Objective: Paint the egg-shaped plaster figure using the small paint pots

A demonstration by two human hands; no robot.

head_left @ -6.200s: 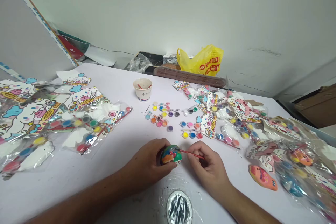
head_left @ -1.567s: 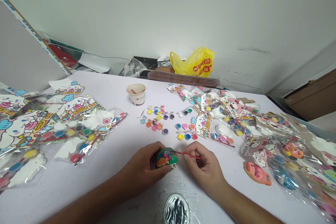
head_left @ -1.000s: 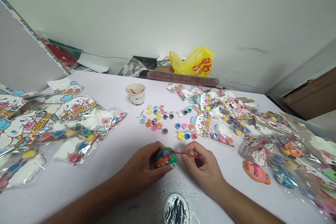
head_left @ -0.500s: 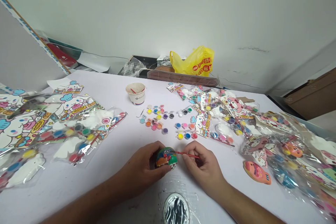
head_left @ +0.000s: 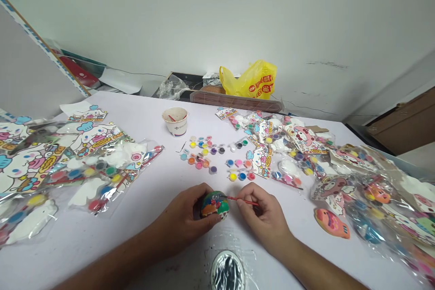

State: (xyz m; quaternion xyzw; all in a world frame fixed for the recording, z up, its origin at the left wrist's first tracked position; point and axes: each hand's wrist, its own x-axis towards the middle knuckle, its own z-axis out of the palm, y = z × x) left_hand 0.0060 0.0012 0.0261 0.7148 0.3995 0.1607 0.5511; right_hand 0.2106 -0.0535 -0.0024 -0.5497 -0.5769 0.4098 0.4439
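Observation:
My left hand (head_left: 194, 210) is closed around a small painted figurine (head_left: 215, 205), coloured green, blue, orange and red. Its fingers cover the figurine's left side and underside. Between the thumb and fingers of my right hand (head_left: 261, 210) is a thin red paintbrush (head_left: 243, 200), pointing left. The brush's dark tip reaches the upper right of the figurine; whether it touches the surface I cannot tell. Beyond both hands stand several small paint pots (head_left: 242, 176) in joined strips, with more pots (head_left: 200, 161) farther back. A round silvery disc (head_left: 227, 272) lies on the table in front of me.
A paper cup (head_left: 175, 122) with a red stick inside stands at the back. Bagged paint kits (head_left: 102, 176) cover the left side, and more kits (head_left: 340, 167) fill the right. A painted orange fish (head_left: 332, 223) lies near them. Against the wall sits a yellow plastic bag (head_left: 251, 79).
The brush tip has shifted slightly left over the figurine. Both hands keep nearly the same place and grip.

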